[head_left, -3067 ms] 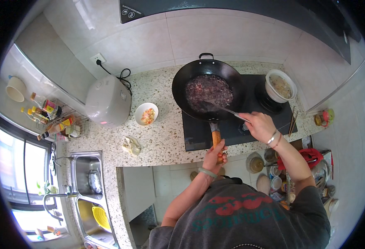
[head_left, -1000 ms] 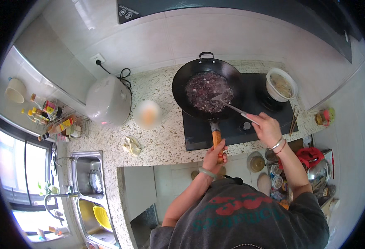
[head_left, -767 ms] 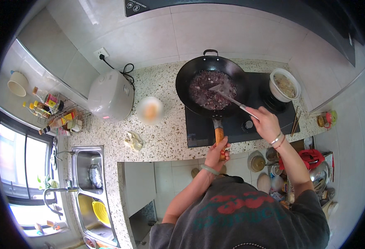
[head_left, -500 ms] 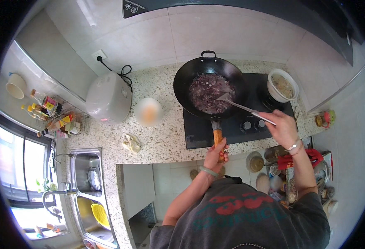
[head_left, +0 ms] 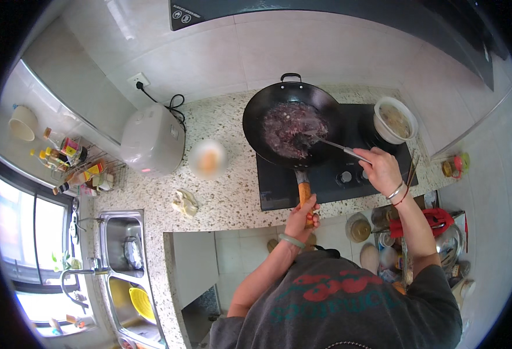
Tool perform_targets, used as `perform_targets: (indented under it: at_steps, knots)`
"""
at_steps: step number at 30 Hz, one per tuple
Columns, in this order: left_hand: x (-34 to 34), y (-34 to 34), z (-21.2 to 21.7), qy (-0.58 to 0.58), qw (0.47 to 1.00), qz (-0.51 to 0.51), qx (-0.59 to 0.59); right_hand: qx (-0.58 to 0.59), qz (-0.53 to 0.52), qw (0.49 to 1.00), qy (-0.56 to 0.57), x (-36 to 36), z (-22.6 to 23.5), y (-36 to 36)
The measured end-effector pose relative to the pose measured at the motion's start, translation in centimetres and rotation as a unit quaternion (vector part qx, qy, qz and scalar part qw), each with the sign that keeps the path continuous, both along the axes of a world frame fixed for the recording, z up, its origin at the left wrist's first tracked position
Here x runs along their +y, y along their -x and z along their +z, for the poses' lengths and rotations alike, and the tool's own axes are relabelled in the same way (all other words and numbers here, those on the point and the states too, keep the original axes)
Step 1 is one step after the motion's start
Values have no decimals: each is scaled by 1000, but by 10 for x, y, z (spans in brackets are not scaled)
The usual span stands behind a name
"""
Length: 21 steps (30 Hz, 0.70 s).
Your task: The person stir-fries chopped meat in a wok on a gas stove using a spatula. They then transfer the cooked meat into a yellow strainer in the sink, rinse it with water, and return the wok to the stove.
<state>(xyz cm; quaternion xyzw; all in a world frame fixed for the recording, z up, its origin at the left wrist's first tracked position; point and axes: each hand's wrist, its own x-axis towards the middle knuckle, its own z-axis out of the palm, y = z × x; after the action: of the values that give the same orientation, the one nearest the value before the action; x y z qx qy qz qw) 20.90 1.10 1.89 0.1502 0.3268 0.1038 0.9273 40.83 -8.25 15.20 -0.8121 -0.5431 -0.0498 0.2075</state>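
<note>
Here the left hand [head_left: 302, 212] grips the wok [head_left: 292, 123] handle, while the right hand [head_left: 382, 168] holds the spatula [head_left: 325, 143] inside it.

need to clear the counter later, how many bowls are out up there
2: a white bowl of pale food on the black cooktop right of the wok, and a blurred small bowl on the speckled counter between rice cooker and wok. Others may be hidden.

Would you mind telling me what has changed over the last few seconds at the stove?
The right hand has swung the spatula back and forth through the dark food in the wok, drawing back rightward and returning. The left hand has kept hold of the wok handle. The white bowl stayed put.
</note>
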Motion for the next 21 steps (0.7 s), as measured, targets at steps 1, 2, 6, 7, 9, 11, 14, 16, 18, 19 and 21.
perform_targets:
  at_steps: [1,2,6,7,9,11,14,16,18,19,21]
  knots:
    - [-1,1,-1,1,1000,0,-2,29,-15,999,-4,2,0,0]
    - [-2,2,-1,3,1000,-1,-3,38,-11,999,-27,3,-1,-5]
    - [-2,1,1,6,1000,6,2,134,-66,987,-54,-3,1,-30]
    - [-2,1,2,5,1000,4,1,157,-94,982,-41,-6,5,-36]
    - [-2,0,2,4,1000,4,3,205,-115,970,-56,-8,4,-49]
    - [-1,0,3,2,1000,3,10,215,-129,967,-44,-3,-1,-63]
    - [-2,0,4,-2,1000,5,-1,305,-145,940,-49,7,-33,-92]
    - [-1,1,1,-2,1000,8,4,424,-174,889,-16,21,-48,-104]
    - [0,1,1,-4,1000,6,7,399,-157,903,5,36,-63,-107]
    - [-1,1,2,-5,1000,3,8,386,-148,910,15,43,-68,-107]
    - [-1,0,1,-4,1000,1,7,321,-156,931,75,59,-75,-108]
